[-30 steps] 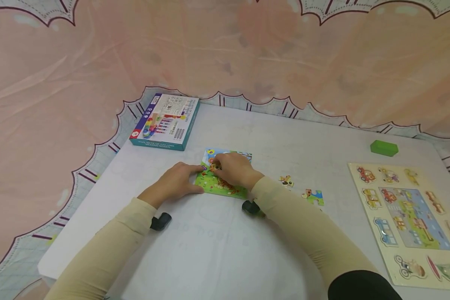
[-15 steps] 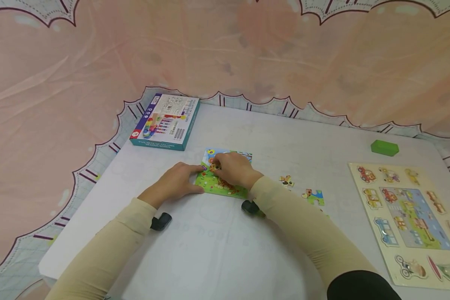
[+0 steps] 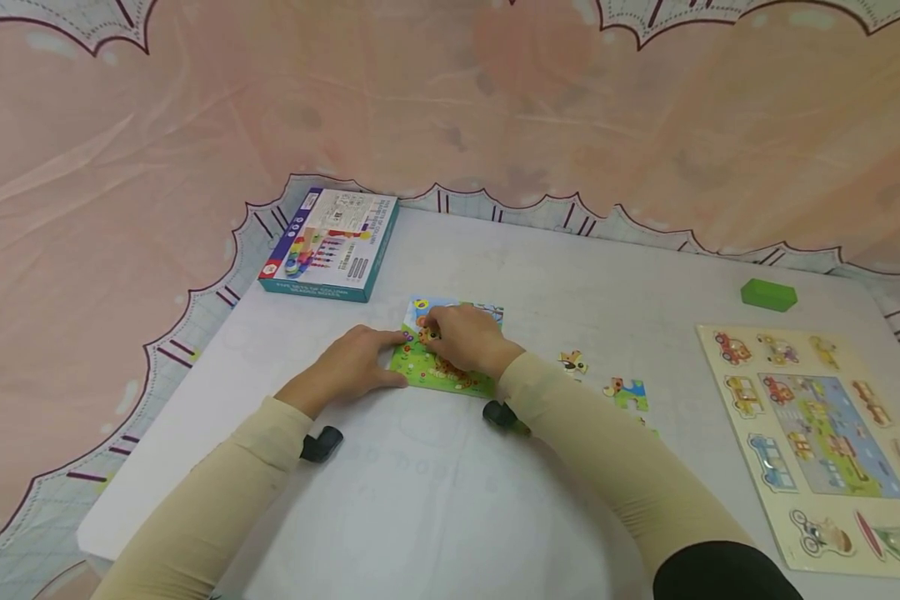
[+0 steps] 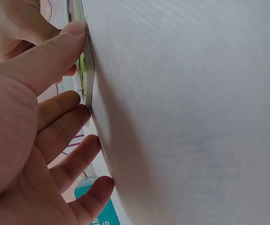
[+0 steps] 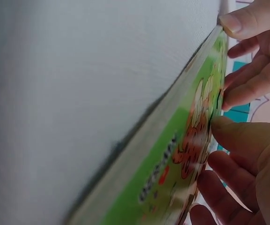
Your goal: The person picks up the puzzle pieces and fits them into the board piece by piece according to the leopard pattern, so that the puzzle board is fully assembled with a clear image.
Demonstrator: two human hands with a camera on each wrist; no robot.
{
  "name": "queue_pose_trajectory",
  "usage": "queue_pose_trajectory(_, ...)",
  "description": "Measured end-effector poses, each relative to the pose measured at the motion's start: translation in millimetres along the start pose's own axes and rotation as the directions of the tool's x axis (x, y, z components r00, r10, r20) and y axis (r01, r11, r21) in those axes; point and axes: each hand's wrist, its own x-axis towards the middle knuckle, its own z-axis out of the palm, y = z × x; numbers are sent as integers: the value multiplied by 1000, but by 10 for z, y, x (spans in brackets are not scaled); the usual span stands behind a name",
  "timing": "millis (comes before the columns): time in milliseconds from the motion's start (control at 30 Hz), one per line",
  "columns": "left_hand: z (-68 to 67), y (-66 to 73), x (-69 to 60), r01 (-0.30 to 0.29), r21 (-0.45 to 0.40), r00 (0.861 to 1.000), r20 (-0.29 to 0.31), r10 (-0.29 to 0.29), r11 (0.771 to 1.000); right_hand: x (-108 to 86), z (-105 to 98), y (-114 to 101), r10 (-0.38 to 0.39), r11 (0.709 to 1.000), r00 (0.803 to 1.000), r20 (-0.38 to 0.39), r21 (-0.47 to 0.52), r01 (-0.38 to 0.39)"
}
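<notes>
Puzzle board (image 3: 418, 362) flat on the white table (image 3: 390, 500), left hand (image 3: 354, 362) touching its left edge with spread fingers, right hand (image 3: 474, 337) over its surface, cannot tell if its fingers pinch anything

Is a white table (image 3: 420, 508). Bears a puzzle (image 3: 429, 368), box (image 3: 333, 242) at its ten o'clock, pieces (image 3: 627, 387) and green block (image 3: 768, 295) near three, board (image 3: 825, 450) towards four.

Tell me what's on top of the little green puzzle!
The right hand rests on the puzzle, covering part of its picture, so that bit can't be seen. Printed green grass shows beside the hand.
</notes>
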Motion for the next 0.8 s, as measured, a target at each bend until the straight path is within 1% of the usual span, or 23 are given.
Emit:
queue_pose_trajectory(267, -14, 7, -8, -5, -1, 1000, 2, 5, 1000, -24, -10, 73, -33, 998, 999, 34, 63, 31)
queue_pose_trajectory(400, -17, 4, -12, -14, 5, 1000, 2, 14, 1000, -79, -49, 139, -40, 994, 999, 27, 98, 37)
queue_pose_trajectory(533, -14, -6, -8, -22, 6, 1000, 2, 22, 1000, -151, -113, 207, -45, 993, 999, 14, 113, 43)
queue_pose_trajectory(800, -6, -9, 4, -10, 5, 1000, 9, 10, 1000, -350, -235, 388, -71, 993, 997, -17, 97, 73)
